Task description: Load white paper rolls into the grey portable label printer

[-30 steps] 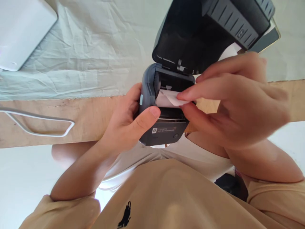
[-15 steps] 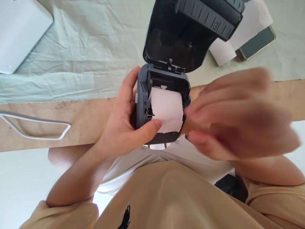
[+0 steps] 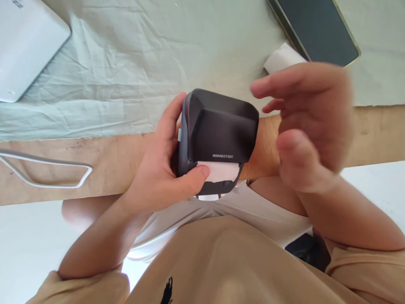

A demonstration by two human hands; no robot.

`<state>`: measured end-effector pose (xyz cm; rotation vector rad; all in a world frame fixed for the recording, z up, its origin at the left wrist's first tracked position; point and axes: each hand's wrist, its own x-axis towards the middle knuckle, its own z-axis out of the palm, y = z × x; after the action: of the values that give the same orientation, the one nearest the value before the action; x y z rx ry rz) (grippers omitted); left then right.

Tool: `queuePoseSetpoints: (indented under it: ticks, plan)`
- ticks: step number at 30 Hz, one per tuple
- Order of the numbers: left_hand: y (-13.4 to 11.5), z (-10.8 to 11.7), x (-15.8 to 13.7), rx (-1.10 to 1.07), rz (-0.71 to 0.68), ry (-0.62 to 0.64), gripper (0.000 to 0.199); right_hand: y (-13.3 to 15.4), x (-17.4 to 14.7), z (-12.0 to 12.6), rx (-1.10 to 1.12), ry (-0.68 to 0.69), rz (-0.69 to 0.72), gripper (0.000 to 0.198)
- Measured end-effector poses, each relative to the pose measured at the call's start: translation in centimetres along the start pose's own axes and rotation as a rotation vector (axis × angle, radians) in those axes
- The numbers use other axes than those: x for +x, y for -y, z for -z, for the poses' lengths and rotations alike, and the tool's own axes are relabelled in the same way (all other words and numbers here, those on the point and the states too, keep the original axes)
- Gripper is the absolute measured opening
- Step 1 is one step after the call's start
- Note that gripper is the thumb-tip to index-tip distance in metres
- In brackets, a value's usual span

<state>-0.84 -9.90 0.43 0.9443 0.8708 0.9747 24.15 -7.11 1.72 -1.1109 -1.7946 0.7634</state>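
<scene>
A dark label printer marked NIIMBOT rests in my left hand, whose fingers wrap its left side. Its black lid is down, and a torn-edged strip of white paper sticks out below the lid. My left thumb presses on the strip's left end. To the right of the printer, my right hand hangs apart from it, slightly blurred, fingers bent and spread from the thumb with nothing in them. The paper roll inside is hidden by the lid.
A smartphone lies at the back right, with a curled piece of white paper beside it. At the back left is a white box-like device. A white cable loops on the wooden table edge, in front of a pale green cloth.
The printer's lid has swung down over the paper roll and is now closed. My right hand has moved from the printer's side, up and slightly right. My left hand keeps its hold.
</scene>
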Motion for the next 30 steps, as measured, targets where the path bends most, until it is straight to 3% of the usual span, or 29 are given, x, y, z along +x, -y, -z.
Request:
queuePoseSetpoints:
  ticks: [5,8,10,14,16,21,27,30]
  plan:
    - [-0.5,-0.5,0.2,-0.043,0.152,-0.054,0.100,-1.6,-0.9,-0.4,0.048,0.242,0.009,0.063]
    - [-0.8,-0.6,0.1,-0.039,0.199,-0.073,0.114,-2.2,-0.8,-0.6,0.063,0.298,0.001,0.067]
    - [-0.9,-0.5,0.1,-0.009,0.202,-0.077,0.103,-2.2,-0.7,-0.7,0.070,0.297,0.019,0.066]
    - [-0.7,-0.1,0.0,0.032,0.127,-0.055,0.056,-2.3,-0.7,-1.1,0.045,0.262,0.049,0.066]
    - [-0.5,0.1,0.1,0.049,0.101,-0.059,0.057,-2.5,-0.8,-1.1,0.041,0.250,0.049,0.067]
    - [-0.5,0.0,0.6,-0.060,0.134,-0.088,0.088,-2.7,-0.6,-0.7,0.075,0.297,0.058,0.070]
    - [-1.1,-0.5,1.2,-0.097,0.132,-0.075,0.083,-2.9,-0.1,-0.6,0.054,0.342,-0.048,0.092]
    - [-0.9,-0.7,1.3,-0.152,0.132,-0.092,0.073,-2.8,0.0,-0.5,0.029,0.379,-0.040,0.092]
